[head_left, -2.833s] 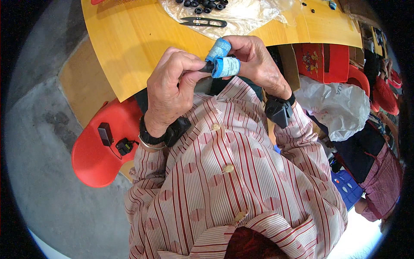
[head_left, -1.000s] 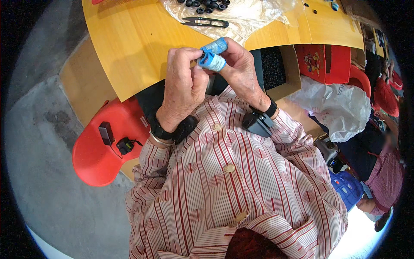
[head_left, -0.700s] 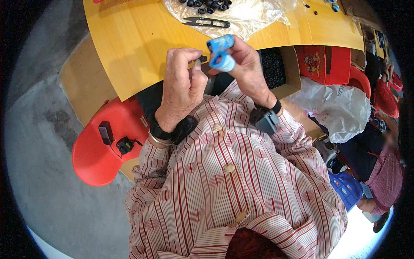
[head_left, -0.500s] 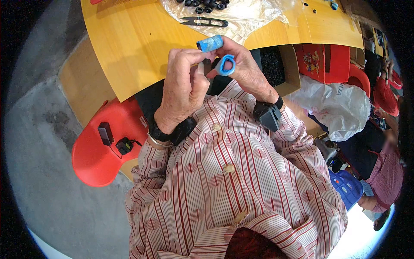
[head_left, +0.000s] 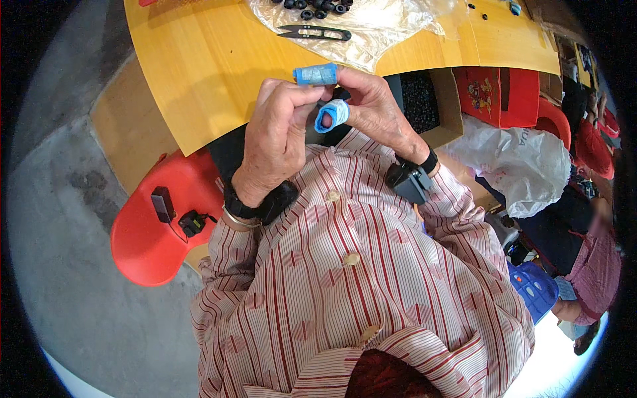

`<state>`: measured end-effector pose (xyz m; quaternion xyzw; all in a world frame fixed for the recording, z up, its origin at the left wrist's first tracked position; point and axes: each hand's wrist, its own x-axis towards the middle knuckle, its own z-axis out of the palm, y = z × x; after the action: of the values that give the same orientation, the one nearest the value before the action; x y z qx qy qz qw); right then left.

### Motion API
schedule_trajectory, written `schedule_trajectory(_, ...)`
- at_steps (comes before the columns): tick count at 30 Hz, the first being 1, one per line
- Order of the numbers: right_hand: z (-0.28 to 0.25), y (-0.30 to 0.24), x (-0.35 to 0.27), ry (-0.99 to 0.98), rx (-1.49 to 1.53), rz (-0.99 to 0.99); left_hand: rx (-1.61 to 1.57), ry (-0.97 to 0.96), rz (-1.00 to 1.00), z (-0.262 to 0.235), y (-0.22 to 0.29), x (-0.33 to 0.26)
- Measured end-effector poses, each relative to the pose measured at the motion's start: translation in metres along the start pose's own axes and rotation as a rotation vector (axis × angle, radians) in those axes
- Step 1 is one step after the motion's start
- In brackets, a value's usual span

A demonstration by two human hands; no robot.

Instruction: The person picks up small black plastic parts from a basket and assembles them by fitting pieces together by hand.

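Note:
Both of my hands meet just off the near edge of the table, fingertips close together. My left hand [head_left: 275, 136] is closed in a pinch. My right hand [head_left: 381, 116] is closed too; blue wrapping [head_left: 317, 74] covers its index finger, and a second blue wrap [head_left: 332, 116] covers its thumb. What lies between the fingertips is hidden now; a small dark piece showed there earlier. Beyond the hands, black thread snips [head_left: 314, 32] lie on a clear plastic bag [head_left: 378, 43], below several small black round parts [head_left: 306, 14].
The yellow wooden table [head_left: 192, 73] spreads ahead. Right of my hands is a cardboard box [head_left: 448, 106] of small black pieces, then a red box [head_left: 478, 96] and a white plastic bag [head_left: 524, 162]. A red stool [head_left: 142, 239] at left carries black devices. Another person sits far right.
My right hand's blue-wrapped index finger and thumb have shifted left, and the thumb is lower. The dark piece between the fingertips has gone out of sight. My left hand has moved slightly left.

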<state>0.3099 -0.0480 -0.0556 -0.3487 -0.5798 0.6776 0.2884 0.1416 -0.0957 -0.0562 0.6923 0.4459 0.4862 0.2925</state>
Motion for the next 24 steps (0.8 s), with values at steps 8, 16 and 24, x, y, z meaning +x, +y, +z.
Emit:
schedule_trajectory(8, 0.001, 0.005, -0.003, 0.059, -0.023, -0.042, -0.390, 0.020, -0.367, 0.000, 0.003, -0.002)
schedule_trajectory(16, 0.000, 0.003, -0.002, 0.041, -0.020, 0.022, -0.708, 0.030, -0.449, -0.002, -0.004, -0.004)
schedule_trajectory(24, 0.001, 0.004, -0.005, 0.013, 0.013, 0.033, -0.860, 0.023, -0.568, -0.007, -0.007, 0.001)
